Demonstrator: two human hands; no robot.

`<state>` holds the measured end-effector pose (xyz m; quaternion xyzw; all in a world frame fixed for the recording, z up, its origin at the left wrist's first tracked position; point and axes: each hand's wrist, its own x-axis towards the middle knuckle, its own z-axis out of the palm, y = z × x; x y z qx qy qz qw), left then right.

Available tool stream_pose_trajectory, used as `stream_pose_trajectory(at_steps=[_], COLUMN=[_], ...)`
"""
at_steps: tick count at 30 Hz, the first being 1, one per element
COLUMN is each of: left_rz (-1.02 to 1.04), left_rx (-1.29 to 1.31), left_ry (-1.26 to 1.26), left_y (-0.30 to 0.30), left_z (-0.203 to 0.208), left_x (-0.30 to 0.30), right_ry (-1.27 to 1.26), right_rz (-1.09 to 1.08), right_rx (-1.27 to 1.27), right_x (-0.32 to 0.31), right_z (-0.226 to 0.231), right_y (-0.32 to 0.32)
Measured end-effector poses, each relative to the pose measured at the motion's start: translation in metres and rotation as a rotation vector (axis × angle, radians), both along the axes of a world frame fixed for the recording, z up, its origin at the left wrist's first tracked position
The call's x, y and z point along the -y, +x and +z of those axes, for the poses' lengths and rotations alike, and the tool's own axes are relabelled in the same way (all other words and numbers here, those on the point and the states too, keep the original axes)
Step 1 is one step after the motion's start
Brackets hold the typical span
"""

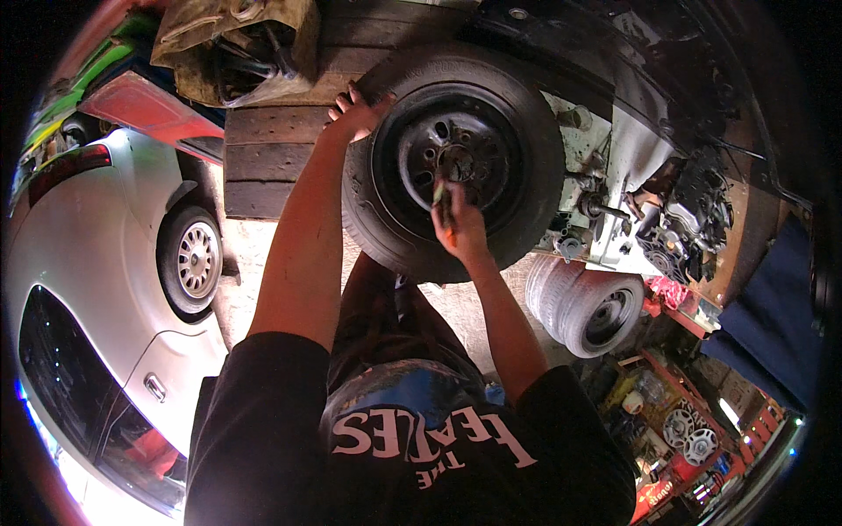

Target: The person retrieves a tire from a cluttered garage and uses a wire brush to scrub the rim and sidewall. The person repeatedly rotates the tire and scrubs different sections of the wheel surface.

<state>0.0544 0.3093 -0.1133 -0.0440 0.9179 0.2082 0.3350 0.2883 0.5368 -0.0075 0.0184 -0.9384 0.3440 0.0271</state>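
A black tyre on a dark steel wheel rim [491, 188] is in front of me, its hub face turned up toward me. My left hand [358, 116] rests at the tyre's upper left edge, its fingers spread and nothing held in them. My right hand [461, 226] is closed around a slim hand tool [439, 191] with a pale part and some orange on its handle. The tool's front end is at the middle of the rim, near the centre hole. Its exact kind is too dark and small to make out.
Wooden planks [267, 145] lie behind the tyre, with a worn open bag [232, 53] of dark things. Greasy metal parts [688, 215] sit to the right. Several tyres [588, 307] lie below them. A white car [105, 245] stands at left; wheel covers [688, 434] are at lower right.
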Motion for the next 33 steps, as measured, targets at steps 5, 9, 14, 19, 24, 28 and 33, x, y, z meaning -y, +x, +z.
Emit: stream_pose_trajectory(at_steps=[5,9,14,19,24,28,33], left_rz=[0.044,0.021,0.17,0.143,0.036,0.106,0.091], left_rx=[0.04,0.037,0.058,0.06,0.018,0.058,0.031], left_ry=[0.019,0.011,0.11,0.084,0.008,0.068,0.033], left_y=[0.006,0.001,0.018,0.015,0.007,0.012,0.007], left_z=[0.019,0.005,0.07,0.063,0.011,0.051,0.017], left_x=[-0.007,0.003,-0.009,-0.01,0.005,-0.012,0.011], right_ry=[0.071,-0.02,-0.209,-0.26,-0.058,-0.252,-0.066], right_rz=[0.051,0.056,0.205,-0.095,0.0,-0.155,0.109], right_rx=[0.126,0.055,0.033,-0.106,0.13,0.033,0.039], right_x=[-0.024,-0.013,-0.027,-0.004,-0.021,-0.021,-0.015], right_z=[0.027,0.012,0.034,0.005,0.039,0.03,0.03], right_y=[-0.008,-0.001,-0.004,0.0,0.001,0.0,0.003])
